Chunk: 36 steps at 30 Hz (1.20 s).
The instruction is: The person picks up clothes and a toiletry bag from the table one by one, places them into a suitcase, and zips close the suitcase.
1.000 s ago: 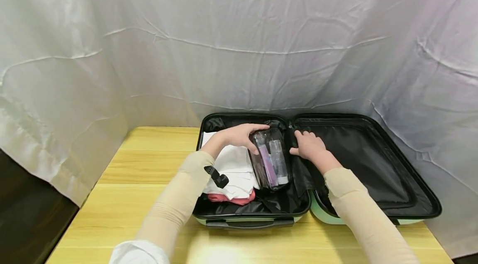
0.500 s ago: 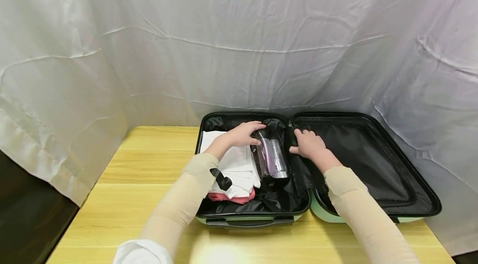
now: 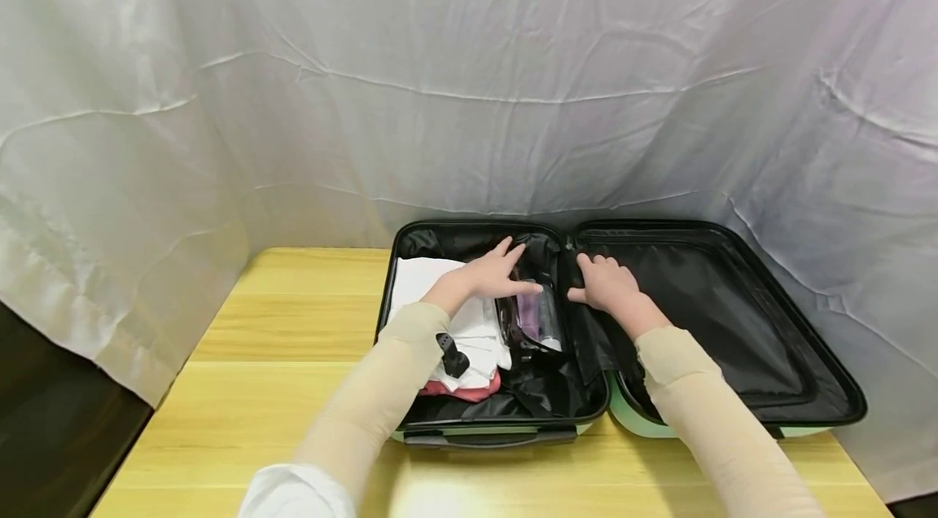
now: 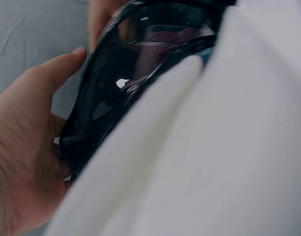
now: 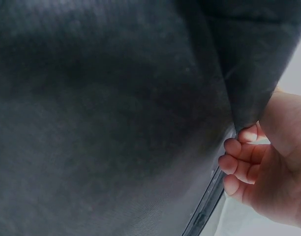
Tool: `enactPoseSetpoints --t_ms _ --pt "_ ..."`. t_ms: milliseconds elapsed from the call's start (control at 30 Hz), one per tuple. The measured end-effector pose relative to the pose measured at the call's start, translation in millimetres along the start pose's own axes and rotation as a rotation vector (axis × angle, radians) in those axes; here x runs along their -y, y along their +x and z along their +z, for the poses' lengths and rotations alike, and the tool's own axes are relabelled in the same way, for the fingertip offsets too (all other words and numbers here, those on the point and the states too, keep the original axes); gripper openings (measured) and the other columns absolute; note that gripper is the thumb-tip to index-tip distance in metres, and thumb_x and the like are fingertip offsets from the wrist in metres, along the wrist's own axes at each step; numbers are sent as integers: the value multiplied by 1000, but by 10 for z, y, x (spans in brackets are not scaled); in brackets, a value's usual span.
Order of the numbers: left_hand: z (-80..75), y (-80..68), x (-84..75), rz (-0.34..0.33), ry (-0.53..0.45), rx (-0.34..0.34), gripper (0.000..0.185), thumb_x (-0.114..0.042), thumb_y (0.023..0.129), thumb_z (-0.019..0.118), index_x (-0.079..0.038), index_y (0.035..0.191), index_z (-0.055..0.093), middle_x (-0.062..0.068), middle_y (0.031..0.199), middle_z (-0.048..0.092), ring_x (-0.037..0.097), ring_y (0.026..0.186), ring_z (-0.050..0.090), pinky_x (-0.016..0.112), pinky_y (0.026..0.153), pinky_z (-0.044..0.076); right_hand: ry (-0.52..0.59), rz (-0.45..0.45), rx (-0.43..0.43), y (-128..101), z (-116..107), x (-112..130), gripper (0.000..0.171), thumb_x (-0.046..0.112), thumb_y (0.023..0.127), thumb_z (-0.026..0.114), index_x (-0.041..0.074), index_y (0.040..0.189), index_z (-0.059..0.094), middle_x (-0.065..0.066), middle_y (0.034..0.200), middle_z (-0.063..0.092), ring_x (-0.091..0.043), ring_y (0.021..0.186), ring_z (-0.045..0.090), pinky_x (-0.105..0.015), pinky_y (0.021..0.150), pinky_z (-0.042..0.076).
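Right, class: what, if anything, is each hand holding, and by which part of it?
The right hand pinches the black fabric flap by its edge. The left hand is spread at the see-through pouch; no grip on it shows.

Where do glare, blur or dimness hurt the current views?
Head: glare whitens the front of the wooden table; left wrist: the white cloth is blurred in the foreground, the glossy pouch shows small highlights; right wrist: the dark fabric looks dim and soft.
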<state>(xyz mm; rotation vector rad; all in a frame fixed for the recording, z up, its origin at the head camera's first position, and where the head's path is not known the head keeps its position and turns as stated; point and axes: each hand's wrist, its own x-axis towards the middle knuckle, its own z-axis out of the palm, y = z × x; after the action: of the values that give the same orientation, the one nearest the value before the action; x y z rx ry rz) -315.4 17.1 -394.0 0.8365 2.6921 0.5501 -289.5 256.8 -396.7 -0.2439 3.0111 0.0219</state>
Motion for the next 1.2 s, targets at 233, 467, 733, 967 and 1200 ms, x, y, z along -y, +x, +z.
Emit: enactPoseSetpoints --t_ms 233,467,733,967,1200 --pt "61 6 -100 -87 213 -23 110 -82 81 43 -18 158 -1 12 166 -4 22 154 0 47 124 12 4 0 -9 -18 -24 4 76 45 92 62 1 147 34 -31 141 44 -50 126 44 -61 97 43" --pt "139 6 -82 -184 315 10 113 -86 78 42 -18 158 -1 12 166 -6 23 154 -1 50 124 8 10 -2 -3 -46 -38 -7 75 44 92 63 0 146 35 -32 140 44 -50 125 45 -61 96 44" --pt "219 28 -17 -301 327 105 113 -89 77 35 -19 158 -2 10 165 -10 24 154 -4 50 124 6 10 -13 -10 -47 -8 -14 75 45 92 62 1 147 35 -32 140 45 -50 125 45 -61 96 43" --pt "132 -41 -26 -298 251 98 115 -88 76 42 -20 158 2 11 165 -7 25 154 -2 53 123 7 10 -6 -12 -44 -22 12 74 44 92 63 1 146 36 -31 140 45 -50 126 45 -61 96 44" --pt "40 -118 -10 -262 266 58 111 -82 78 49 -16 158 11 13 165 -3 26 154 1 57 122 11 17 -17 1 -31 -30 38 74 44 93 62 2 147 35 -31 142 44 -50 127 43 -61 97 43"
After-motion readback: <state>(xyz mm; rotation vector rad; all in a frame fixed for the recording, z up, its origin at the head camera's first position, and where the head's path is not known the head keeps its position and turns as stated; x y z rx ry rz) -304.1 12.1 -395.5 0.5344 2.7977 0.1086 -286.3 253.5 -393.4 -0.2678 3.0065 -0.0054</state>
